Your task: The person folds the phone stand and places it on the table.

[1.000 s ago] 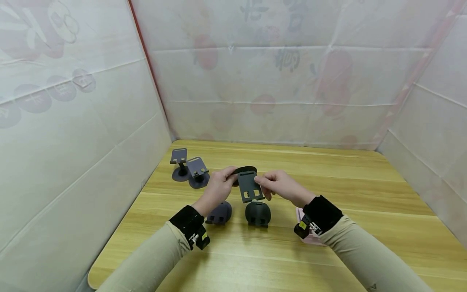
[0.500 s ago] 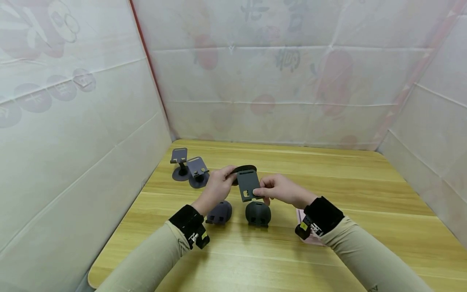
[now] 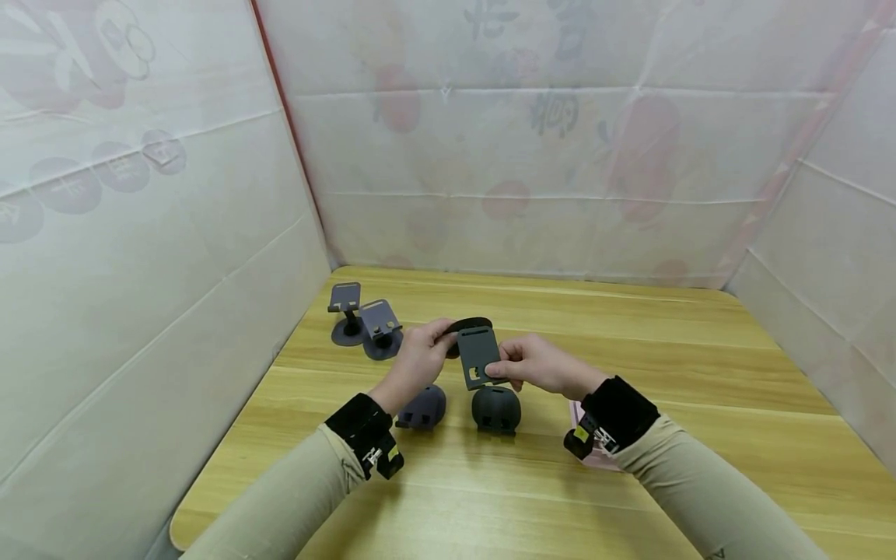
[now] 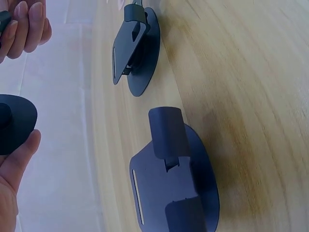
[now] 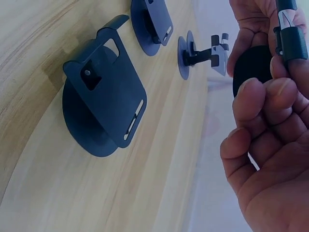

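Lower down than one second ago, the plate of the held stand [image 3: 476,350] is now gripped near its bottom right corner by the right hand [image 3: 537,363], thumb in front and fingers curled behind. Its round base is pinched between the thumb and fingers of the left hand [image 3: 421,351]. It is held clear of the worktop [image 3: 490,498]. Below it in the head view, a folded black stand [image 3: 496,408] is seen beside a folded grey stand [image 3: 424,406]. A pink object [image 3: 598,460] is partly hidden by the right wrist.
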{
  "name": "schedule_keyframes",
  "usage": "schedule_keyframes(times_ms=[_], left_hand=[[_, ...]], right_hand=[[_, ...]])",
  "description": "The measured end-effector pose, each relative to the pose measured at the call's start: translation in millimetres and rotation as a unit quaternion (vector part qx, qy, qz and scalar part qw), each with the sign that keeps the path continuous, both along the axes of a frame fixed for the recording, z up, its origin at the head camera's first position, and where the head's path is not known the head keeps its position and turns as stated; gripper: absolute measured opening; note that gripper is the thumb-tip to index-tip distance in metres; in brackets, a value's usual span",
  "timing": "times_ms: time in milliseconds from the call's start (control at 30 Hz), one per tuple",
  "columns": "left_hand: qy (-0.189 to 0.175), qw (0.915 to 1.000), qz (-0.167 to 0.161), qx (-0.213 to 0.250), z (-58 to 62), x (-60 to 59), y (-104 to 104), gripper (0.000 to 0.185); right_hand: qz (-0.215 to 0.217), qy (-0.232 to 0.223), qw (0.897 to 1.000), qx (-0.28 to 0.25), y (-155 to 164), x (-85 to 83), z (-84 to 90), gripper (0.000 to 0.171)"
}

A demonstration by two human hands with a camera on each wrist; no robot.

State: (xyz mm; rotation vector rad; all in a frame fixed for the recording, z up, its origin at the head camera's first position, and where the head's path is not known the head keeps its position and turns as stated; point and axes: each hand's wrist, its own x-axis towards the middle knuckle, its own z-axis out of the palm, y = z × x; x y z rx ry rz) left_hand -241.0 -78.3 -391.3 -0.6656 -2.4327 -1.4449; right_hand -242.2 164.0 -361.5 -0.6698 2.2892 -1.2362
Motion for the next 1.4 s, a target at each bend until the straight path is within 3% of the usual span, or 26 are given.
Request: schedule_keyframes(times_ms=[233,500,733,1033,1400], left_hand=[[-0.019,0.9998,0.008,0.009,1.6,2.3,3,0.015],[-0.067,0.9966,-0.008,0.047,3.2,5.6,6,0.017],[-0.100,0.9914,-0.023,0.081,4.4,5.7,7,0.018],[-0.153,0.9799,-0.046,0.120,6.1,6.1,6,0.020],[-0.179,0.9718,-0.054,0.144,6.3,6.6,8,0.020]], right_hand=[[-0.009,0.007,1.000,0.017,-2,0.8,1.1,0.035],[-0.012,0.044,0.998,0.038,-3,0.5,-5.0,0.039],[-0.018,0.063,0.997,0.051,-4,1.1,-7.5,0.031],[-0.018,0.138,0.988,0.071,-8,1.2,-11.0,0.025],[-0.043,0.224,0.971,0.073,-13,2.5,-18.0,0.026]])
